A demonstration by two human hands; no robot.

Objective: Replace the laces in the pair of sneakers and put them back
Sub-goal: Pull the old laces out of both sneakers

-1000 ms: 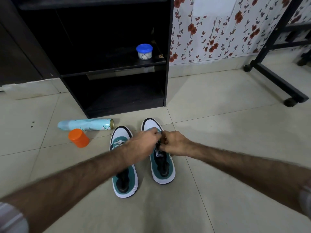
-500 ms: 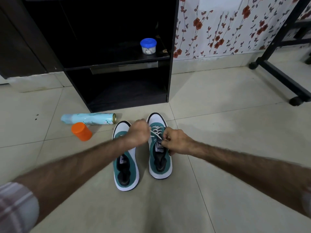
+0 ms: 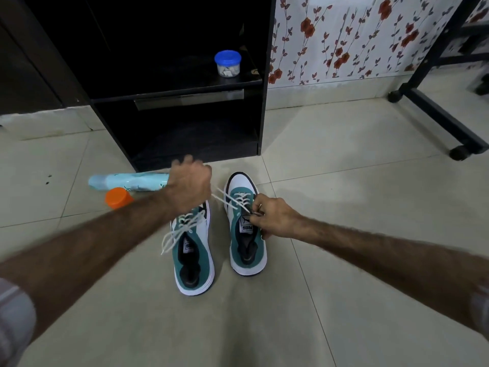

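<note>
Compared with the frame half a second earlier, the left hand (image 3: 189,185) is seen raised and drawn away to the left, above the toe of the left sneaker (image 3: 194,251), where it was previously held close beside the right hand over the laces. A white lace (image 3: 225,201) is now stretched taut between the left fist and the eyelets of the right sneaker (image 3: 244,226). The left sneaker's own laces (image 3: 182,229), formerly covered by the left hand, are now exposed and lie loose over its tongue and side.

The left hand is closed as a fist around the lace end, back of the hand upward, forearm extended diagonally from lower left. The right hand (image 3: 275,218) is curled, its fingertips pinching the lace at the upper eyelets of the right sneaker, just above the tongue label; the forearm enters from the right.

Both sneakers stand side by side, toes forward, on the tiled floor (image 3: 344,207) in front of the black cabinet (image 3: 185,123). A pale blue spray can (image 3: 129,181) lies to the left, with an orange cap (image 3: 117,197) just beside it. A blue-lidded jar (image 3: 227,63) stands on the cabinet shelf.
</note>
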